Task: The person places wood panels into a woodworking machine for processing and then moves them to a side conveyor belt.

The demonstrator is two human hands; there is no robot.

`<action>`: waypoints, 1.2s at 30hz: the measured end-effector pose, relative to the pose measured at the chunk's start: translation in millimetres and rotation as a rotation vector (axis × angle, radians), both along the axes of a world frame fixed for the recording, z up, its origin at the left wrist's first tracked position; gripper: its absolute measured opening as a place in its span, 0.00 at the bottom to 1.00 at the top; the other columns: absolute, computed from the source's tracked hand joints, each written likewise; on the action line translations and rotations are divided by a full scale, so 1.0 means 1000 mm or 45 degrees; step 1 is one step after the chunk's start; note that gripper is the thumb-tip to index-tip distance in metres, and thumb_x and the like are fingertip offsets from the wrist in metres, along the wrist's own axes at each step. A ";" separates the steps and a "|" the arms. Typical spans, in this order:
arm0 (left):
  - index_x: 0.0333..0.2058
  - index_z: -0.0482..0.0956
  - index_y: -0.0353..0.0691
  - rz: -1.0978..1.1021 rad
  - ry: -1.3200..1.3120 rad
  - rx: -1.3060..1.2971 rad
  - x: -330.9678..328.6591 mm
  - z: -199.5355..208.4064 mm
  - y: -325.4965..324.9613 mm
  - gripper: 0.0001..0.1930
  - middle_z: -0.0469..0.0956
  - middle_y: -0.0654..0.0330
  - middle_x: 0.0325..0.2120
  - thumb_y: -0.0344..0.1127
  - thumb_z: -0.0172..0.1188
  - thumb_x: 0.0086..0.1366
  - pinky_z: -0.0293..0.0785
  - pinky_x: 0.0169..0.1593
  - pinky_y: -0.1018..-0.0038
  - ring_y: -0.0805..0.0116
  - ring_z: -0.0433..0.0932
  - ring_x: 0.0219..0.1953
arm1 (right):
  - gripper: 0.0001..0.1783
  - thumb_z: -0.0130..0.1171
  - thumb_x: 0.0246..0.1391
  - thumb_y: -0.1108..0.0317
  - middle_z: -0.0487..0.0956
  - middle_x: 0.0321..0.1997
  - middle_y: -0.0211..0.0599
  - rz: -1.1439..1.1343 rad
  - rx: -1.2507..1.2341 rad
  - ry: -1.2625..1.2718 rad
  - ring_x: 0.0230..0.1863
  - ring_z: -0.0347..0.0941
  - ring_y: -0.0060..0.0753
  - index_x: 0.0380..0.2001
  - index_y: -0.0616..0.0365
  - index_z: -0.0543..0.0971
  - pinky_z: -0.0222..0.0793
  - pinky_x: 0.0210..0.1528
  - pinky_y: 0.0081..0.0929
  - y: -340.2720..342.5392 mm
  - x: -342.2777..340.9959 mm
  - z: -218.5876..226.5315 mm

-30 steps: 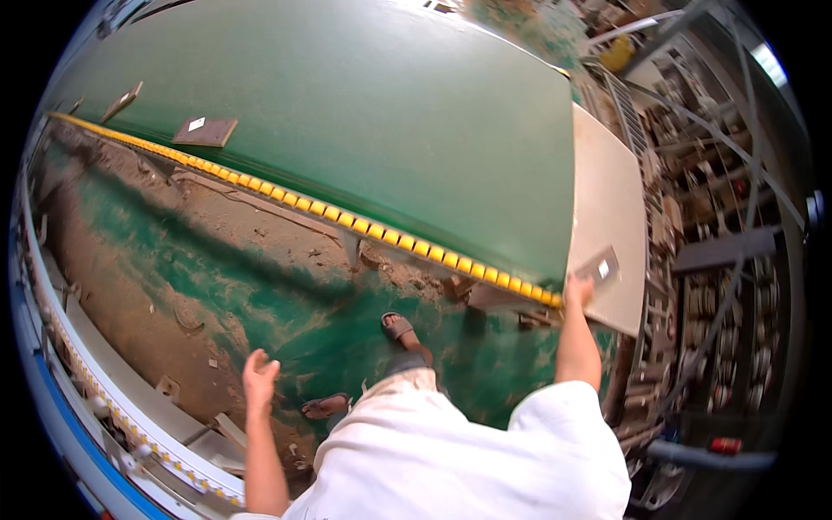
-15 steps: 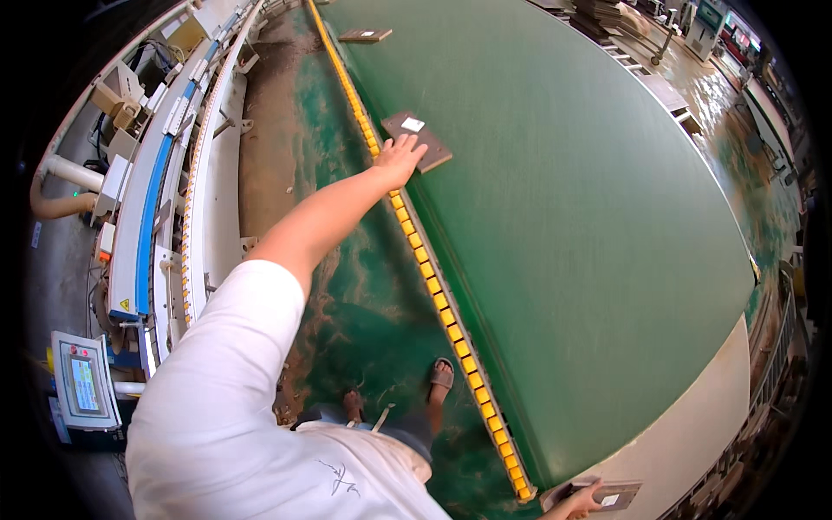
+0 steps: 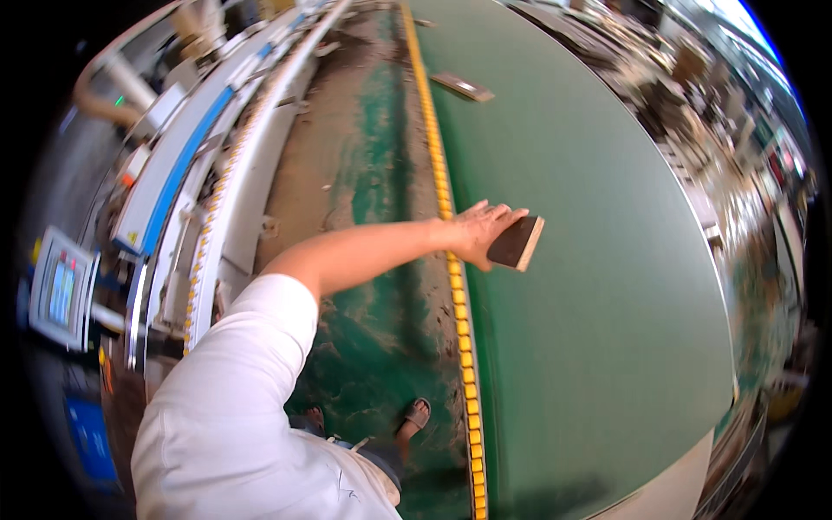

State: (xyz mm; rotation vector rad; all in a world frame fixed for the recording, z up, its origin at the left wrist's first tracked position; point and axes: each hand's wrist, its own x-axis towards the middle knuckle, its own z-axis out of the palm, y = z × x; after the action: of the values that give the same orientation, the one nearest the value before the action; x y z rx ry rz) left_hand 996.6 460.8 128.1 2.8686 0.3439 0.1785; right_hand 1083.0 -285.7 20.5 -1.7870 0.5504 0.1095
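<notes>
My left hand (image 3: 481, 232) reaches out over the yellow roller strip to the green belt surface. Its fingers are wrapped round a small dark brown board (image 3: 517, 243), which is tilted with its pale cut edge facing right. Part of this board is covered by the hand. Farther up the belt lies a brown board with a white label (image 3: 464, 87), apart from the hand. Beyond it, near the top edge, another board (image 3: 425, 22) lies close to the strip. My right hand is out of the picture.
The wide green belt (image 3: 598, 286) fills the right side, bordered by a yellow roller strip (image 3: 465, 347). On the left runs a long machine with a blue rail (image 3: 178, 173) and a control screen (image 3: 62, 290). Stacked panels (image 3: 598, 52) stand beyond the belt.
My left hand has left the labelled board lying on the belt and now holds another board nearer to me. My right hand, with boards in it before, has gone out of view. The view has shifted.
</notes>
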 end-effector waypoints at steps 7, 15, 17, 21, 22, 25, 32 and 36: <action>0.69 0.46 0.41 0.996 -1.276 -1.508 -0.408 0.053 -0.004 0.46 0.70 0.56 0.54 0.53 0.61 0.60 0.71 0.57 0.62 0.62 0.70 0.56 | 0.41 0.60 0.54 0.41 0.75 0.54 0.51 1.351 0.712 0.153 0.51 0.72 0.46 0.63 0.56 0.67 0.71 0.51 0.48 0.361 -0.085 0.117; 0.54 0.74 0.37 2.567 -1.748 -0.625 -0.892 -0.032 -0.164 0.32 0.79 0.55 0.41 0.56 0.58 0.60 0.74 0.40 0.67 0.63 0.77 0.40 | 0.21 0.58 0.61 0.54 0.75 0.25 0.38 2.868 0.072 -0.714 0.29 0.66 0.27 0.34 0.67 0.78 0.67 0.33 0.31 0.749 -0.445 0.060; 0.60 0.68 0.31 3.116 -1.163 -0.396 -0.983 -0.035 -0.222 0.44 0.79 0.42 0.46 0.62 0.61 0.54 0.72 0.55 0.59 0.48 0.78 0.51 | 0.23 0.57 0.62 0.53 0.75 0.25 0.43 3.099 0.069 -0.836 0.28 0.65 0.30 0.33 0.68 0.77 0.66 0.34 0.34 0.779 -0.582 0.069; 0.67 0.56 0.31 3.865 -0.215 -0.260 -1.145 -0.091 -0.296 0.60 0.62 0.35 0.59 0.76 0.58 0.49 0.68 0.60 0.54 0.39 0.68 0.60 | 0.34 0.48 0.65 0.42 0.79 0.29 0.57 3.522 -0.276 -0.747 0.30 0.73 0.48 0.34 0.70 0.80 0.66 0.37 0.44 0.835 -0.810 0.015; 0.67 0.56 0.33 3.940 -0.121 -0.437 -1.181 -0.095 -0.309 0.58 0.62 0.39 0.60 0.75 0.58 0.50 0.70 0.59 0.57 0.42 0.68 0.61 | 0.35 0.47 0.65 0.41 0.80 0.30 0.57 3.611 -0.368 -0.814 0.32 0.74 0.51 0.35 0.70 0.80 0.67 0.39 0.44 0.841 -0.867 0.009; 0.67 0.57 0.36 4.039 -0.029 -0.744 -1.237 -0.095 -0.300 0.55 0.61 0.44 0.62 0.73 0.59 0.51 0.70 0.60 0.58 0.46 0.67 0.62 | 0.37 0.45 0.65 0.39 0.81 0.34 0.60 3.702 -0.461 -0.744 0.39 0.77 0.59 0.40 0.69 0.81 0.69 0.45 0.45 0.855 -0.996 -0.009; 0.38 0.83 0.38 3.564 -1.299 -0.353 -1.124 -0.123 -0.175 0.30 0.81 0.44 0.33 0.63 0.52 0.65 0.72 0.49 0.55 0.46 0.79 0.43 | 0.38 0.45 0.64 0.38 0.80 0.43 0.62 3.772 -0.231 -0.749 0.47 0.76 0.60 0.46 0.68 0.81 0.67 0.50 0.43 0.901 -1.091 -0.038; 0.36 0.84 0.36 3.196 -1.412 -0.791 -1.068 -0.132 -0.058 0.33 0.82 0.45 0.31 0.64 0.46 0.68 0.74 0.43 0.57 0.43 0.80 0.38 | 0.41 0.46 0.63 0.35 0.80 0.42 0.62 3.892 -0.207 -0.557 0.48 0.76 0.56 0.46 0.71 0.79 0.67 0.53 0.41 0.914 -1.117 -0.047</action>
State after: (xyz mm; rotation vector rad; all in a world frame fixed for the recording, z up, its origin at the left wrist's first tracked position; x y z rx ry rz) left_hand -71.0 402.5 -4.2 0.0169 2.3439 1.3096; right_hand -34.2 628.6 -26.1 -0.9360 -2.6901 1.5000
